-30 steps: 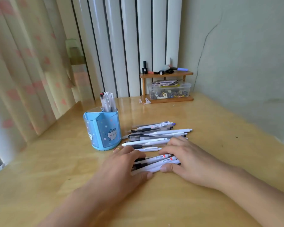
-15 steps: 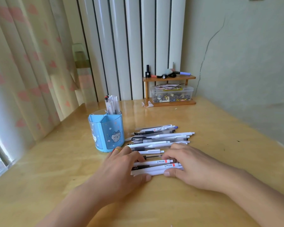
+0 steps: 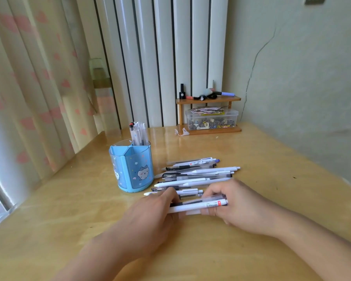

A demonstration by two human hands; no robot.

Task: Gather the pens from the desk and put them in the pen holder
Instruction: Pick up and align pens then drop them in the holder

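Note:
A blue pen holder [image 3: 132, 169] with a cat picture stands on the wooden desk [image 3: 261, 163], left of centre, with several pens [image 3: 138, 132] upright in its back compartment. To its right lies a row of several loose pens [image 3: 199, 174], mostly white and black. At the near end of that row, a small bundle of pens [image 3: 199, 205] is gripped at both ends: my left hand [image 3: 150, 218] holds the left end and my right hand [image 3: 237, 207] wraps the right end. The bundle is tilted, its right end slightly raised.
A small wooden shelf [image 3: 209, 100] at the back of the desk carries small bottles and a clear box [image 3: 211, 119] of odds and ends. A curtain [image 3: 28, 88] hangs at the left, a radiator behind, a wall at the right.
Both hands have closed around the nearest few pens and lifted them a little off the desk; before, they lay flat on the pens, pressing them together.

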